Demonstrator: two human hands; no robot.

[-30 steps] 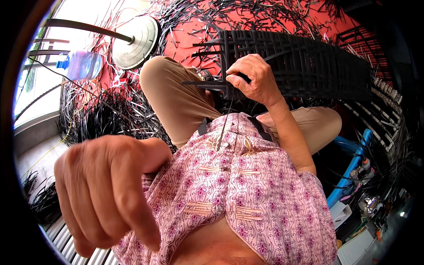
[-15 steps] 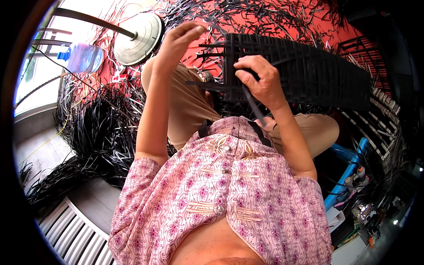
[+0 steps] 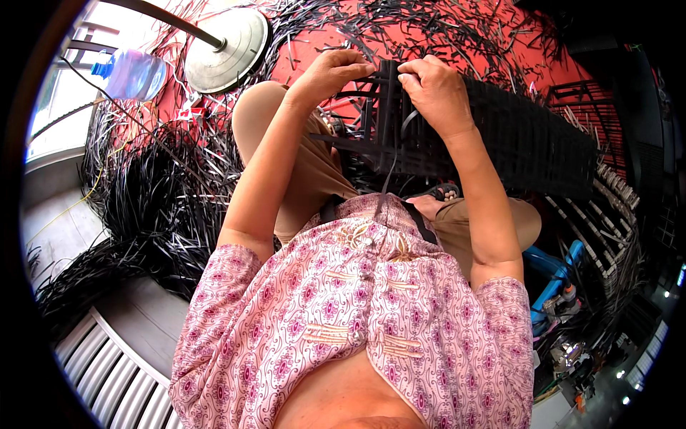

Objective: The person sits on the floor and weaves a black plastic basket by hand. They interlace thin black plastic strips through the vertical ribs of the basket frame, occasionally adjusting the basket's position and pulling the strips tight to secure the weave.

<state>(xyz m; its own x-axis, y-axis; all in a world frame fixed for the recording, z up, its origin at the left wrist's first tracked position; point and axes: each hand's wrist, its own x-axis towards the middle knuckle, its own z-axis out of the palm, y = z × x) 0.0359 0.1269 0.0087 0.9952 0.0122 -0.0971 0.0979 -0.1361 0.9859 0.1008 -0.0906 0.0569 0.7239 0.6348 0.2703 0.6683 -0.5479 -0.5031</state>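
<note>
A long woven panel of flat black strips (image 3: 514, 129) lies across my lap and reaches away to the right, with loose strip ends at its left end. My right hand (image 3: 437, 94) is closed in a pinch at the panel's upper left corner, on a thin black strip (image 3: 390, 171) whose tail curls below the hand and hangs to my waist. Facing it across the corner, my left hand (image 3: 333, 77) has its thumb and fingers pressed together beside the panel's end post (image 3: 387, 107). What lies between those left fingertips is too small to make out.
Cut black strips litter the red floor (image 3: 304, 53). A thick heap of strips (image 3: 146, 186) lies at the left, near a round grey stand base (image 3: 227, 51) and a clear blue water jug (image 3: 136, 75). At the right are a blue plastic frame (image 3: 557, 282) and mixed tools (image 3: 572, 357).
My left hand has come right and down to the panel's end. My right hand has moved up and slightly right to the corner, and the strip's tail now hangs toward my waist.
</note>
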